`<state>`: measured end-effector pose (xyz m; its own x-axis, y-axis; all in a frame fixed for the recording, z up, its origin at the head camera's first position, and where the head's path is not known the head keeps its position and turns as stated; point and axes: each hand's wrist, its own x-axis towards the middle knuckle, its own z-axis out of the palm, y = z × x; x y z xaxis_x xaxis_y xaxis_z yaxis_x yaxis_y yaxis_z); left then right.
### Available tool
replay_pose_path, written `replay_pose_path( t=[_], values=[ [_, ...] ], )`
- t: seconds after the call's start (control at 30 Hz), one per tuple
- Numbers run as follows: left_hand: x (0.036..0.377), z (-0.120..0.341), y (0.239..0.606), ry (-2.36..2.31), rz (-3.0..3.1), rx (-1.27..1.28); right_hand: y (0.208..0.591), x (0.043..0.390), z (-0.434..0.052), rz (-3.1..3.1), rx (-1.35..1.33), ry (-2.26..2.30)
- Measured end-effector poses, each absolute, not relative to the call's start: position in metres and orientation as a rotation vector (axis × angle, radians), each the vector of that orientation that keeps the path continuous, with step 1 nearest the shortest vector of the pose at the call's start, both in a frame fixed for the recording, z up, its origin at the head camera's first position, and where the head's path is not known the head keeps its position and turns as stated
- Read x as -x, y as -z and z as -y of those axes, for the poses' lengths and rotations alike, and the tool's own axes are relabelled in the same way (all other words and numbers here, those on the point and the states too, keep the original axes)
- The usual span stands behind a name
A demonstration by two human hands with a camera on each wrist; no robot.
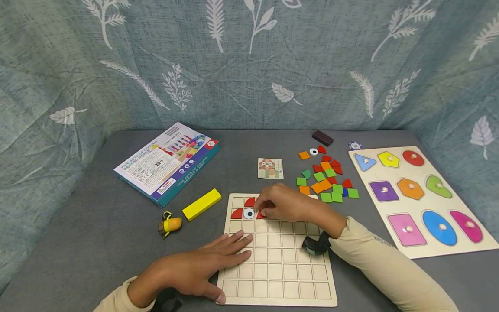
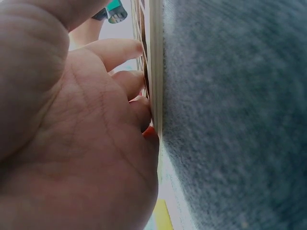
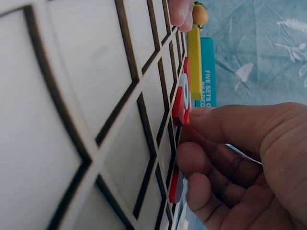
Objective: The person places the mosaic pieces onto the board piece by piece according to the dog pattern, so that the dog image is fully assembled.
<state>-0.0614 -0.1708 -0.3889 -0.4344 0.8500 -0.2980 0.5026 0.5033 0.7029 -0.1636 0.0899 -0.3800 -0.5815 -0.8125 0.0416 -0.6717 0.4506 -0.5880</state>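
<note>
Red quarter-circle tiles (image 1: 236, 213) flank a white eye tile (image 1: 249, 213) on the wooden grid board (image 1: 282, 273). The right hand (image 1: 284, 203) bunches its fingers narrowly there, though whether they pinch a tile I cannot tell. The left hand (image 1: 196, 266), fingers spread wide, rests at the board's left edge.

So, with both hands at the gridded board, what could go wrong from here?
The right hand works very close to the eye piece and red pieces, so a brush could nudge them. The left hand lies spread on the board; a sideways push might jog the layout. The loose pieces lie close together in mixed colours, so reaching there could scatter some.
</note>
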Motion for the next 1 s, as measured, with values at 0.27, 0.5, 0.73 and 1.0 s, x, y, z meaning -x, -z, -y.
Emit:
replay_pose_path(
  t=[0.27, 0.5, 0.73, 1.0],
  values=[
    [0.062, 0.17, 0.387, -0.702, -2.108, -1.093, 0.381, 0.165, -0.091, -2.462, 1.3, 0.869],
    [0.062, 0.17, 0.386, -0.703, -2.104, -1.098, 0.381, 0.164, -0.093, -2.435, 1.268, 0.894],
    [0.062, 0.17, 0.386, -0.704, -2.11, -1.097, 0.381, 0.166, -0.099, -2.451, 1.235, 0.944],
    [0.062, 0.17, 0.388, -0.714, -2.099, -1.107, 0.376, 0.174, -0.118, -2.515, 1.101, 1.0]
  ],
)
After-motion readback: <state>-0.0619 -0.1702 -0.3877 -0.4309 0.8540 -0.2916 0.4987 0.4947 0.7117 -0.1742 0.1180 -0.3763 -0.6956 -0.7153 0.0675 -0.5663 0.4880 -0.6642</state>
